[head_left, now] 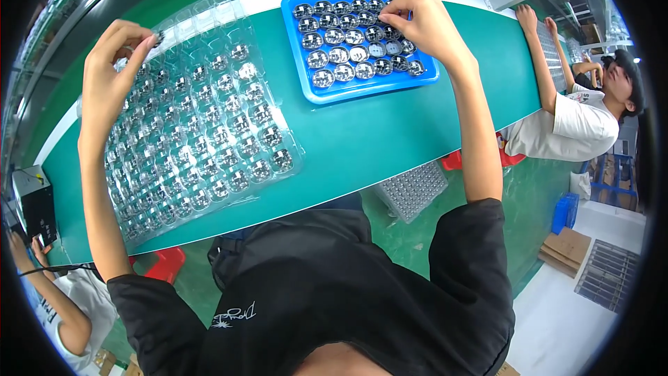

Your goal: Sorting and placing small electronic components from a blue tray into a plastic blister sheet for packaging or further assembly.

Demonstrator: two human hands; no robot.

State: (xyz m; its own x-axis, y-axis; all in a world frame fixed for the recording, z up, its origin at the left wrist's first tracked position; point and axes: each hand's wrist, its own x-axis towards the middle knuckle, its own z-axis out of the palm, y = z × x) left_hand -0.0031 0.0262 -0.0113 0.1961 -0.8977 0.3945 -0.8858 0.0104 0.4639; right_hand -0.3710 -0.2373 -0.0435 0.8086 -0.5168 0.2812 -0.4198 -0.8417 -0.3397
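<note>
Fingertips (148, 42) of left hand (113, 57) pinch a dark piece (159, 37)

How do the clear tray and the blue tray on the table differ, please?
The clear tray is see-through plastic, while the blue tray is solid-coloured. The clear tray covers more of the table than the blue tray. The clear tray has its far end nearest the left hand; the right hand is over the blue tray. Both hold small round shiny pieces in rows.
</note>
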